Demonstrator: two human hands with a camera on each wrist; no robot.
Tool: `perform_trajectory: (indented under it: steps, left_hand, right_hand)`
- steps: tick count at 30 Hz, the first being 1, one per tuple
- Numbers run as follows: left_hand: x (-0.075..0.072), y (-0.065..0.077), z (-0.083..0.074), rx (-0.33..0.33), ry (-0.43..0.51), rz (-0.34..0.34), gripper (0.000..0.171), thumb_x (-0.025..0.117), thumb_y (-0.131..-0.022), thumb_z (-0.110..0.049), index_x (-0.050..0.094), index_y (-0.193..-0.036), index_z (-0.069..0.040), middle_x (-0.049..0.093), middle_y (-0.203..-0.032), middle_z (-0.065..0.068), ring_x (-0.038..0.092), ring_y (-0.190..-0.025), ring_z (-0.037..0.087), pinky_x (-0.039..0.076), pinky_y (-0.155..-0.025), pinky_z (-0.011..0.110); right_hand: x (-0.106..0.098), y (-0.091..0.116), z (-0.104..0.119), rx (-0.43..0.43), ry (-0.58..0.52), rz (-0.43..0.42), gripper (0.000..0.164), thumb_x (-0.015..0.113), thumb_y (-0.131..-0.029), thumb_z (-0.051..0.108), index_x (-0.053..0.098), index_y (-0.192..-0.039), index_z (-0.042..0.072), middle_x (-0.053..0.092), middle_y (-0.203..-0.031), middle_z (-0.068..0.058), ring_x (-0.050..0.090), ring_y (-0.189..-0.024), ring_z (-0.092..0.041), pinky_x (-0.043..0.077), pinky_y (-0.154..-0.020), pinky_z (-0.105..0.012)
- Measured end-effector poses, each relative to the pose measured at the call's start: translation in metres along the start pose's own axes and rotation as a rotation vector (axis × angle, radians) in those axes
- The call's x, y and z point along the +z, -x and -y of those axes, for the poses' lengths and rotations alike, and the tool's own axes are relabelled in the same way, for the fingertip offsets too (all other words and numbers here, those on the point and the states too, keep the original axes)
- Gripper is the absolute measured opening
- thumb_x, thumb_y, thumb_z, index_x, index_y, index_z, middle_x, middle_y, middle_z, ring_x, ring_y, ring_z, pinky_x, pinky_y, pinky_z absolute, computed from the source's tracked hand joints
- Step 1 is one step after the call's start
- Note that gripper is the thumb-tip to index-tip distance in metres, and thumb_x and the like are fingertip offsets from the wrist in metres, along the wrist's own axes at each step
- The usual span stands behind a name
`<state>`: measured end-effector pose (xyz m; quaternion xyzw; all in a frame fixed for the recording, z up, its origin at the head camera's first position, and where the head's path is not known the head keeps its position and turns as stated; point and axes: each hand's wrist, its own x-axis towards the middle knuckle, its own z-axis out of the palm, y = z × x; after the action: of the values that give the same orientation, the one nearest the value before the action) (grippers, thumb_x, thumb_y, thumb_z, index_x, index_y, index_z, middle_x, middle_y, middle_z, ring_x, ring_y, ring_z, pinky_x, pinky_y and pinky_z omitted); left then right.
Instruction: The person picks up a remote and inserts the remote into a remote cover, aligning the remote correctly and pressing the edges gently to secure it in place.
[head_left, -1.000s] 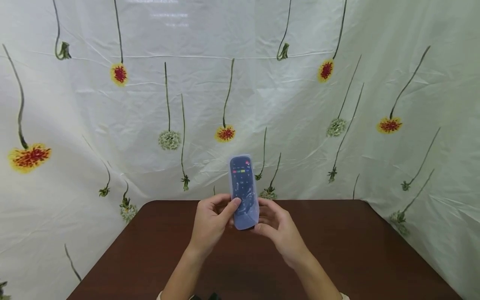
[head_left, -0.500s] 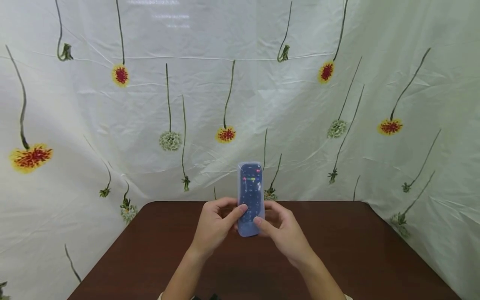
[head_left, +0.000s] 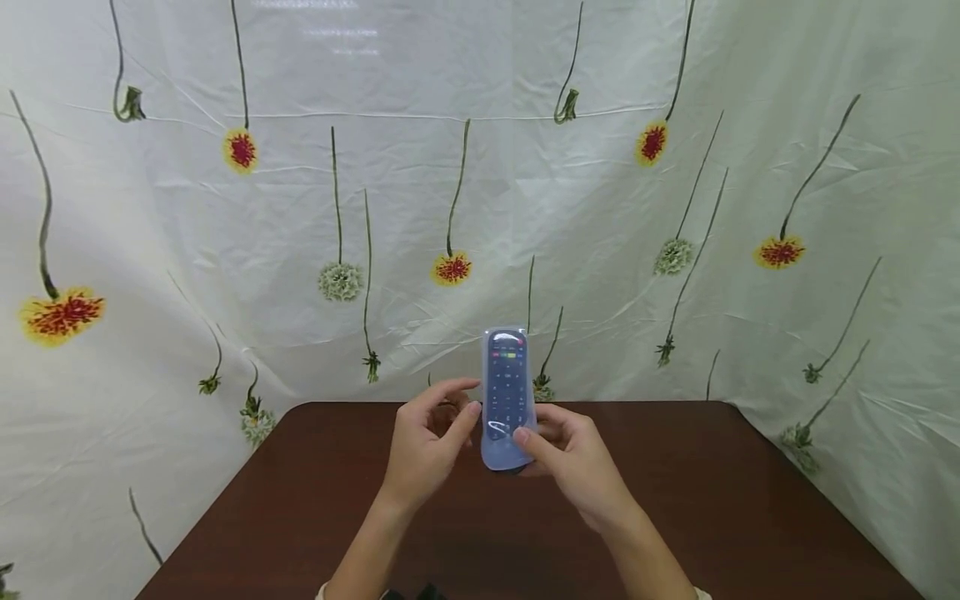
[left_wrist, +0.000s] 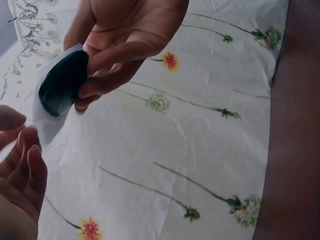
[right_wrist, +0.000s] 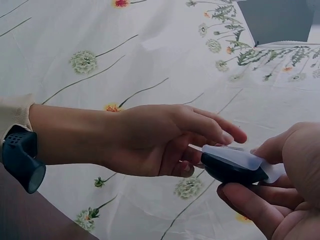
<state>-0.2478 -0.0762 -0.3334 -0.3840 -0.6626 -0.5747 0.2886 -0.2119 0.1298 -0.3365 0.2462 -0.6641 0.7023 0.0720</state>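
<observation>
A dark remote control (head_left: 507,383) with several rows of buttons stands nearly upright above the table, under a translucent bluish cover (head_left: 501,457). My right hand (head_left: 581,467) grips its lower right part, thumb on the front and fingers behind. Close by the left edge is my left hand (head_left: 427,437), its fingers loosely bent and its thumb tip right beside the cover. In the right wrist view the remote's black underside (right_wrist: 230,171) shows beneath the whitish cover (right_wrist: 237,156). The left hand's fingertips (right_wrist: 227,137) lie near the cover's end there.
A dark brown table (head_left: 300,517) spreads under the hands. Behind it hangs a white cloth (head_left: 420,192) printed with flowers. A dark band-like device (right_wrist: 22,155) sits on the left wrist at the sleeve.
The remote has shifted to the right and slightly down, and stands straighter. My right thumb has moved onto its front, while my left thumb has come off the front to the left edge.
</observation>
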Motion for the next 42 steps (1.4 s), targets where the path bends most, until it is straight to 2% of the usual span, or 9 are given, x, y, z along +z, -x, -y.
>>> perform_trajectory:
  steps: [3, 7, 11, 18, 30, 37, 42]
  left_hand:
    - [-0.002, 0.000, 0.002, 0.145, -0.091, 0.053, 0.033, 0.067, -0.092, 0.010, 0.075, -0.119, -0.007, 0.064, -0.094, 0.002, 0.059, -0.065, 0.016, 0.052, -0.052, 0.027]
    - [-0.003, 0.000, 0.002, 0.232, -0.173, 0.137, 0.039, 0.068, -0.087, 0.014, 0.078, -0.117, -0.009, 0.060, -0.107, 0.001, 0.056, -0.074, 0.012, 0.049, -0.051, 0.020]
    - [-0.002, 0.000, 0.003, 0.256, -0.223, 0.168, 0.041, 0.077, -0.082, 0.014, 0.079, -0.116, -0.010, 0.057, -0.112, 0.002, 0.061, -0.084, 0.016, 0.050, -0.053, 0.019]
    - [0.000, 0.000, 0.002, 0.333, -0.242, 0.146, 0.043, 0.084, -0.076, 0.015, 0.079, -0.112, -0.007, 0.058, -0.112, 0.005, 0.063, -0.088, 0.018, 0.053, -0.054, 0.024]
    - [-0.001, 0.000, 0.004, 0.374, -0.230, 0.144, 0.037, 0.087, -0.074, 0.011, 0.080, -0.106, -0.005, 0.059, -0.109, 0.006, 0.066, -0.086, 0.018, 0.053, -0.054, 0.021]
    - [-0.002, 0.001, 0.004, 0.337, -0.206, 0.160, 0.035, 0.087, -0.075, 0.011, 0.081, -0.106, -0.006, 0.058, -0.108, 0.005, 0.067, -0.088, 0.018, 0.055, -0.057, 0.021]
    - [0.000, 0.000, 0.004, 0.387, -0.174, 0.166, 0.036, 0.087, -0.073, 0.015, 0.081, -0.105, -0.002, 0.058, -0.107, 0.008, 0.069, -0.086, 0.021, 0.057, -0.064, 0.020]
  right_hand:
    - [-0.002, 0.000, 0.002, 0.008, -0.010, -0.014, 0.039, 0.066, -0.101, 0.006, 0.057, -0.131, -0.017, 0.072, -0.109, -0.027, 0.075, -0.090, -0.025, 0.062, -0.073, -0.040]
    - [-0.004, 0.001, 0.004, 0.002, -0.058, 0.002, 0.040, 0.063, -0.102, 0.006, 0.054, -0.130, -0.022, 0.072, -0.107, -0.027, 0.074, -0.090, -0.022, 0.062, -0.073, -0.037]
    - [-0.007, 0.001, 0.004, 0.003, -0.114, 0.027, 0.040, 0.060, -0.103, 0.005, 0.052, -0.129, -0.024, 0.073, -0.105, -0.022, 0.074, -0.090, -0.021, 0.061, -0.074, -0.036]
    - [-0.009, 0.002, 0.004, 0.011, -0.159, 0.063, 0.041, 0.059, -0.103, 0.005, 0.050, -0.127, -0.026, 0.074, -0.100, -0.015, 0.074, -0.088, -0.020, 0.061, -0.071, -0.033]
    - [-0.009, 0.002, 0.009, 0.090, -0.078, 0.038, 0.041, 0.060, -0.105, 0.014, 0.056, -0.126, -0.021, 0.075, -0.092, -0.011, 0.073, -0.076, -0.017, 0.060, -0.064, -0.029]
    - [-0.011, 0.003, 0.010, 0.083, -0.042, 0.047, 0.042, 0.058, -0.106, 0.015, 0.057, -0.126, -0.022, 0.074, -0.091, -0.010, 0.072, -0.074, -0.017, 0.060, -0.064, -0.030]
    - [-0.014, 0.004, 0.011, 0.058, -0.006, 0.065, 0.043, 0.052, -0.109, 0.020, 0.060, -0.122, -0.020, 0.073, -0.091, -0.008, 0.071, -0.072, -0.017, 0.060, -0.066, -0.032]
